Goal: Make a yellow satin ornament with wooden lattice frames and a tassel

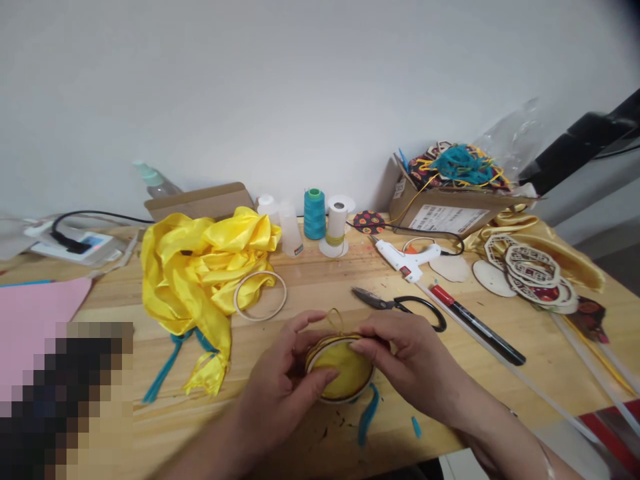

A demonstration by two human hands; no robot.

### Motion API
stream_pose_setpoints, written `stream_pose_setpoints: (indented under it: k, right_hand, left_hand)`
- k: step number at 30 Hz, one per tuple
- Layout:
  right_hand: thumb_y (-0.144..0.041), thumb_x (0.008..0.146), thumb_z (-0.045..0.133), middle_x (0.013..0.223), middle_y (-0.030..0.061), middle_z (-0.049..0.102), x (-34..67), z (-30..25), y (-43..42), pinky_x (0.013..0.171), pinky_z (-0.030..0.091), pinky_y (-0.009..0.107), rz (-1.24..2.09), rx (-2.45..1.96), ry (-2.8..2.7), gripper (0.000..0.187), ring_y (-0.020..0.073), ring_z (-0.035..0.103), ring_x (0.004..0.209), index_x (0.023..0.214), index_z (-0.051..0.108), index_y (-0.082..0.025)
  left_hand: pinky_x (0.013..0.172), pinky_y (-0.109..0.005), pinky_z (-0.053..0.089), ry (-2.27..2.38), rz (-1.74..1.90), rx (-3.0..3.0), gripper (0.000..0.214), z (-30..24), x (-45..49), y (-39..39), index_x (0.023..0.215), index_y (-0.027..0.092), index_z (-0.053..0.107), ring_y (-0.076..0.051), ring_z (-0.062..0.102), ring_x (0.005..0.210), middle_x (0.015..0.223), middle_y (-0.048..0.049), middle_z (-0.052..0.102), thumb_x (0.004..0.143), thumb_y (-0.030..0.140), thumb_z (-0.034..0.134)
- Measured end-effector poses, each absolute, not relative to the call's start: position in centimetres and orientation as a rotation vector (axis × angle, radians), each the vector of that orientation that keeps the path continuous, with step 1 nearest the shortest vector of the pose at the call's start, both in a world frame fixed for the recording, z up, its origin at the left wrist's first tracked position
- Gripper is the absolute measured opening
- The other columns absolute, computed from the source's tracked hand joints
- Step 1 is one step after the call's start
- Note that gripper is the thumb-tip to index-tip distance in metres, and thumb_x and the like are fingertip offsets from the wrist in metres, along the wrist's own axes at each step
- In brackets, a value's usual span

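Note:
Both hands hold a small round ornament (pixel 345 370) covered in yellow cloth with a pale rim, low at the front of the table. My left hand (pixel 295 373) grips its left side, thumb on the yellow face. On its upper right edge, my right hand (pixel 400 353) pinches the rim between thumb and fingers. A thin gold cord loop (pixel 334 320) stands up from the top edge, and a teal tassel (pixel 369 415) hangs below. Just beyond the hands lie black-handled scissors (pixel 395 303) and a thin wooden ring (pixel 261 295).
Yellow satin cloth (pixel 185 280) is heaped at left. A white glue gun (pixel 407 259) and a red-and-black marker (pixel 477 325) lie at right, near several cut wooden pieces (pixel 533 267). Teal thread (pixel 315 217) and a filled cardboard box (pixel 440 217) stand along the wall.

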State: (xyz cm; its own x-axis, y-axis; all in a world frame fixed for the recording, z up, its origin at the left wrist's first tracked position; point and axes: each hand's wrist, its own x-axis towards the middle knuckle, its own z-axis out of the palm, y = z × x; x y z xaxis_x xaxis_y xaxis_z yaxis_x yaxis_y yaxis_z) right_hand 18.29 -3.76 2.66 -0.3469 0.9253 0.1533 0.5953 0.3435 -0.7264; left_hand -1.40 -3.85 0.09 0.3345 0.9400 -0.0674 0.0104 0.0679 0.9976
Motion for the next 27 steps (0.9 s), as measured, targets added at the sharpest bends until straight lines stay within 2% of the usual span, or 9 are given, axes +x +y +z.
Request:
stream_pose_setpoints:
  k: [2, 6, 12, 16, 20, 27]
  right_hand:
    - [-0.019, 0.087, 0.052, 0.061, -0.0041, 0.054, 18.4, 2.7, -3.6, 0.054, 0.035, 0.024, 0.786, -1.349, -1.997, 0.019, 0.0094, 0.047, 0.058, 0.069, 0.058, -0.019]
    - [-0.023, 0.088, 0.053, 0.062, -0.0031, 0.055, 18.7, 2.7, -3.6, 0.054, 0.037, 0.024, 0.795, -1.416, -1.870, 0.020, 0.0105, 0.049, 0.059, 0.071, 0.061, -0.019]
    - [-0.026, 0.087, 0.053, 0.067, -0.0013, 0.061, 18.7, 2.3, -3.7, 0.057, 0.040, 0.025, 0.861, -1.458, -1.765, 0.018, 0.0122, 0.054, 0.063, 0.077, 0.065, -0.018]
    - [-0.027, 0.086, 0.054, 0.061, -0.0023, 0.056, 18.5, 2.2, -3.6, 0.053, 0.038, 0.024, 0.863, -1.452, -1.747, 0.020, 0.0106, 0.049, 0.058, 0.071, 0.063, -0.017]
    - [-0.028, 0.086, 0.054, 0.059, -0.0027, 0.051, 18.2, 2.1, -3.6, 0.051, 0.036, 0.023, 0.903, -1.435, -1.707, 0.023, 0.0095, 0.043, 0.056, 0.068, 0.060, -0.016]
    - [-0.035, 0.081, 0.057, 0.059, -0.0025, 0.047, 18.0, 1.4, -3.5, 0.048, 0.033, 0.022, 1.171, -1.434, -1.464, 0.024, 0.0087, 0.039, 0.054, 0.068, 0.058, -0.015]
  left_hand:
    - [0.069, -0.024, 0.055, 0.956, 0.891, 1.142, 0.050, 0.2, -1.4, -3.6, 0.115, 0.029, 0.056, -0.018, 0.069, 0.085, 0.095, -0.0015, 0.073, 0.070, 0.015, 0.071]
    - [0.076, -0.026, 0.056, 0.908, 0.860, 0.989, 0.036, 0.4, -1.5, -3.1, 0.103, 0.026, 0.066, -0.019, 0.069, 0.090, 0.097, -0.0025, 0.074, 0.069, 0.016, 0.073]
    - [0.072, -0.025, 0.057, 0.967, 0.787, 0.992, 0.022, 0.5, -1.7, -3.0, 0.094, 0.024, 0.073, -0.018, 0.071, 0.081, 0.088, -0.0023, 0.076, 0.072, 0.022, 0.071]
    - [0.065, -0.024, 0.057, 1.040, 0.767, 1.036, 0.021, 0.4, -1.8, -3.1, 0.094, 0.023, 0.073, -0.017, 0.071, 0.072, 0.085, -0.0019, 0.076, 0.074, 0.027, 0.070]
    - [0.065, -0.022, 0.056, 1.071, 0.755, 1.069, 0.016, 0.5, -1.9, -3.0, 0.090, 0.022, 0.073, -0.015, 0.070, 0.072, 0.082, -0.0006, 0.076, 0.075, 0.025, 0.069]
    - [0.061, -0.022, 0.056, 1.070, 0.717, 0.993, 0.018, 0.8, -1.9, -3.0, 0.089, 0.019, 0.072, -0.014, 0.069, 0.065, 0.076, -0.0005, 0.076, 0.074, 0.028, 0.070]
